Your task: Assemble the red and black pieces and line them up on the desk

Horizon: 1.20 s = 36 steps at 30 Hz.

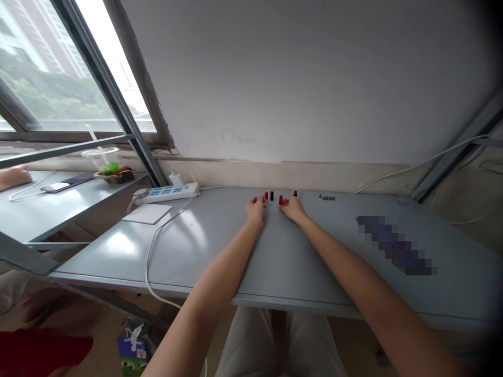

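A grey metal tabletop (220, 235) runs along a white wall (298, 84), under a window (47, 68) at upper left, with a white power strip (165, 192) and a white pad (147, 213) at its left end and small dark fittings (327, 198) right of centre. At far left, another person's hand (13, 177) rests on a second table (23, 220) near a phone (55, 187) and a plastic cup (100, 157). The left hand (255, 209) and right hand (293, 208) stand slightly apart, fingers curled, among small upright red pegs (280, 199) and a black peg (271, 196) near the table's far edge; whether either hand pinches one cannot be told.
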{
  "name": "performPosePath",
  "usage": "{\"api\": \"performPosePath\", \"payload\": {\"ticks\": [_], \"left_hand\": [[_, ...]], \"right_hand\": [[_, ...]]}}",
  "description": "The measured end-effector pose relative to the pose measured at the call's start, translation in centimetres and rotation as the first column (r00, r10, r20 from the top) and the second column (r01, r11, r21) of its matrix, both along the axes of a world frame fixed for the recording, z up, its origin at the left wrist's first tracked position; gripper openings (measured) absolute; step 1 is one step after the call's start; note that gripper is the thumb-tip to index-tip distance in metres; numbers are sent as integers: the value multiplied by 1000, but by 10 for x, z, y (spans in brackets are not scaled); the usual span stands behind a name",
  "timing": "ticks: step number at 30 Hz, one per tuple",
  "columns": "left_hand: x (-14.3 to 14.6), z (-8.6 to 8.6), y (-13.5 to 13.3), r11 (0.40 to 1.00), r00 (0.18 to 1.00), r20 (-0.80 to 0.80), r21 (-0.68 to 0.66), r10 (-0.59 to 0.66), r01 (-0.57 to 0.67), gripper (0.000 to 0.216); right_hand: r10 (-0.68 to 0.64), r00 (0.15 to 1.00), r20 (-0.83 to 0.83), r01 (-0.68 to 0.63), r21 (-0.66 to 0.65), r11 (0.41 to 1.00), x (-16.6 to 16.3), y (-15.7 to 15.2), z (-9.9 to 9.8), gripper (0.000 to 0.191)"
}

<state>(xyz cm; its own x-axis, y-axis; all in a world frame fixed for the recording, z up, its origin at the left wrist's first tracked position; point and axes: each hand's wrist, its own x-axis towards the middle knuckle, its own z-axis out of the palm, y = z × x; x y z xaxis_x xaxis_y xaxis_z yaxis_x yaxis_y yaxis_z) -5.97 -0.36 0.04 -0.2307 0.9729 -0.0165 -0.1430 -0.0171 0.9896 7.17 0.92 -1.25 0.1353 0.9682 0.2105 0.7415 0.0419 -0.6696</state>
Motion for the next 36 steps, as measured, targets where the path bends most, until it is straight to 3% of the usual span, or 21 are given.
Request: {"api": "performPosePath", "payload": {"ticks": [7,19,30,36], "left_hand": [[0,-1,1,1000,1000,20,7,-20,19,13],[0,0,1,1000,1000,15,2,-13,13,12],[0,-3,2,999,999,-51,31,-13,15,12],[3,-5,1,981,960,-279,180,-17,70,15]], "right_hand": [[-106,992,75,109,-40,993,-14,8,-2,17],[-152,977,147,165,-81,983,-18,15,-1,19],[-92,970,223,104,-43,994,-13,7,-3,21],[2,964,265,2,-16,1000,4,-16,-2,21]]}}
